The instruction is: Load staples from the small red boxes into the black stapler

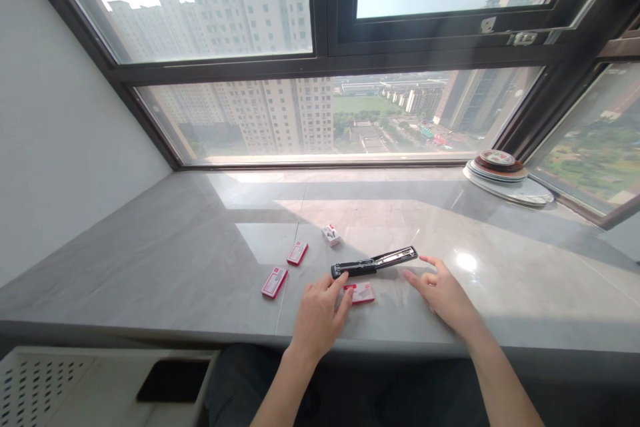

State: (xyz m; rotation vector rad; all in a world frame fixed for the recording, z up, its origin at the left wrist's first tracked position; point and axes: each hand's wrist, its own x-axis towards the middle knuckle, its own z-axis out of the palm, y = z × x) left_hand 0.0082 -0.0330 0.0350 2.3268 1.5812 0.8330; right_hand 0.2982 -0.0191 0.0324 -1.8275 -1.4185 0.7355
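A black stapler [356, 269] lies unfolded on the grey sill, its metal inner parts facing up. My left hand [319, 315] rests at the stapler's left end, the index fingertip touching it. The left thumb lies at the edge of a red and white small box [363, 293] just in front of the stapler; whether it presses on the box I cannot tell. My right hand [444, 296] is open beside the stapler's right end, index finger and thumb spread apart. That index fingertip is at or very near the tip of the raised part. Neither hand grips anything.
Two more red and white boxes [297, 253] [275, 282] lie to the left. Behind the stapler sits a small white and red box [331, 235]. Stacked plates [510, 185] stand at the far right by the window. A white perforated container [75, 373] is below the sill's front edge.
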